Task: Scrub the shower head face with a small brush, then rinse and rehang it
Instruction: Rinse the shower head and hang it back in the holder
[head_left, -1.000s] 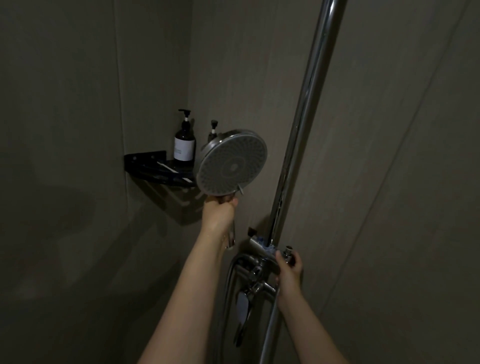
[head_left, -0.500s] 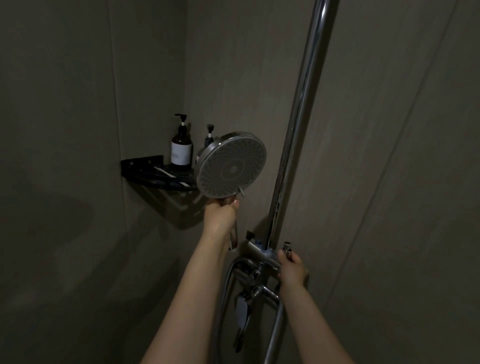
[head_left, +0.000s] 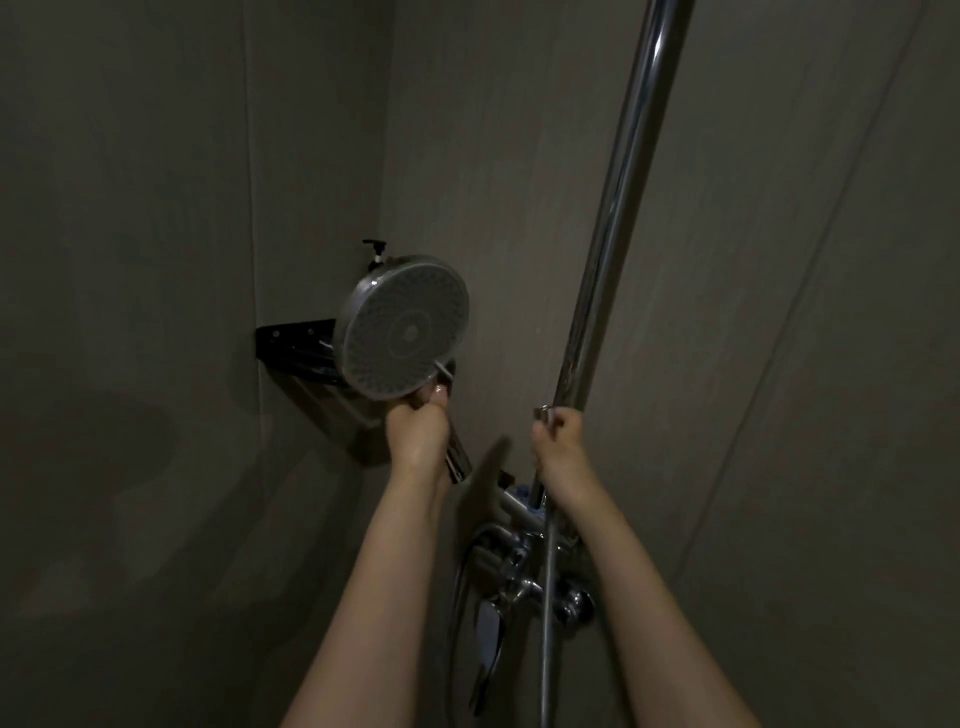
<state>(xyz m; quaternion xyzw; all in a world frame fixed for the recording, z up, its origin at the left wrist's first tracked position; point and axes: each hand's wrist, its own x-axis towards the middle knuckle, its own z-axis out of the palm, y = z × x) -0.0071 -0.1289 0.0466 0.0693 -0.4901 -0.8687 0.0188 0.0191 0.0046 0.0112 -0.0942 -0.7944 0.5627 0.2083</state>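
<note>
— Progress first: riser pipe (head_left: 613, 228) is the fixed mark, chrome, running floor to ceiling. Shower head (head_left: 404, 333) is off any hanger, held up left of the pipe, round face turned toward us. No brush in sight, no water running that I can make out. My guess: scrubbing done or skipped, rinse or rehang pending. Can't say which.

— Face look clean?

— Too dim to judge. Nozzle pattern visible, nothing more.

— What else around the pipe?

— Mixer valve (head_left: 530, 582) at the pipe's foot, hose looping down from it. Black corner shelf (head_left: 291, 343) farther left of the pipe, behind the head; one pump top (head_left: 375, 249) pokes over the head's rim.

— Arms?

— Both stretched up and forward. Left hand (head_left: 418, 426), left of the pipe, fingers wrapped round the handle just beneath the head, handle angling down toward the pipe.

— And the other?

— Right hand (head_left: 558, 434) is against the pipe, above the valve, fingers curled about a small metal fitting (head_left: 543, 412) there. Possibly a slider or holder knob; too small to tell.

— So what's left?

— Rehang at least, by my reckoning. Rinse unconfirmed.
</note>
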